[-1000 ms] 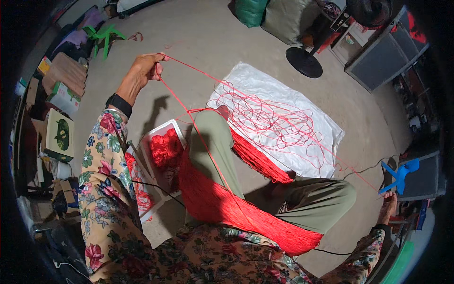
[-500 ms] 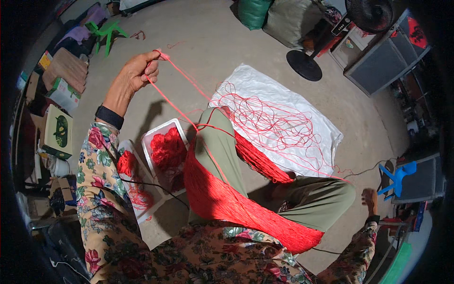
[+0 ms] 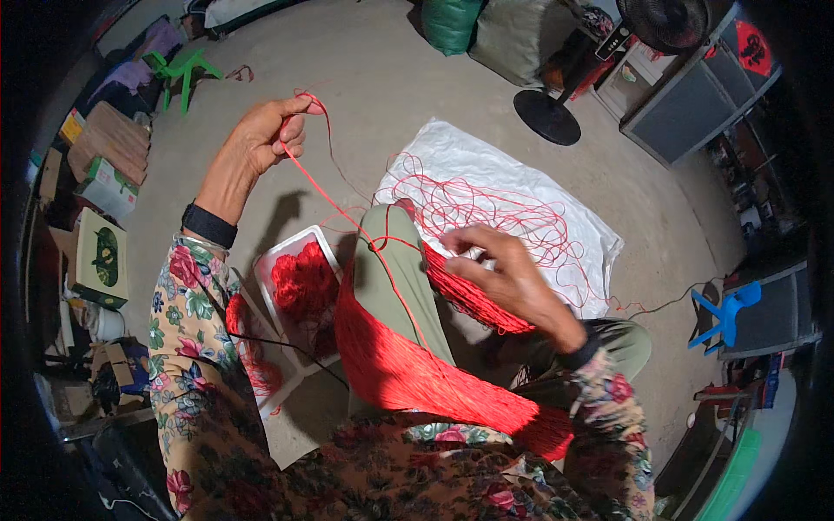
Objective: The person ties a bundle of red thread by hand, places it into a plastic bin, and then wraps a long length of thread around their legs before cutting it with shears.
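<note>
My left hand (image 3: 268, 137) is raised at the upper left, its fingers pinched on a red cord (image 3: 323, 195). From there one strand runs down to a loop at my knee, while a thinner one hangs slack toward the white sheet (image 3: 486, 156). A thick hank of red cord (image 3: 426, 369) wraps around my bent knee and drapes across my lap. My right hand (image 3: 499, 273) is over the far side of that hank (image 3: 478, 300), fingers apart, with nothing visible in them. Loose tangled red cord (image 3: 495, 213) lies on the sheet.
White trays with red yarn bundles (image 3: 302, 276) sit left of my knee. Beyond are a black standing fan (image 3: 547, 117), a green sack (image 3: 450, 22), a green stool (image 3: 184, 69) and a blue stool (image 3: 725, 314). Boxes (image 3: 100, 256) line the left side.
My right hand has swung in from the far right to the hank. The strand between my left hand and the sheet has gone from taut to slack.
</note>
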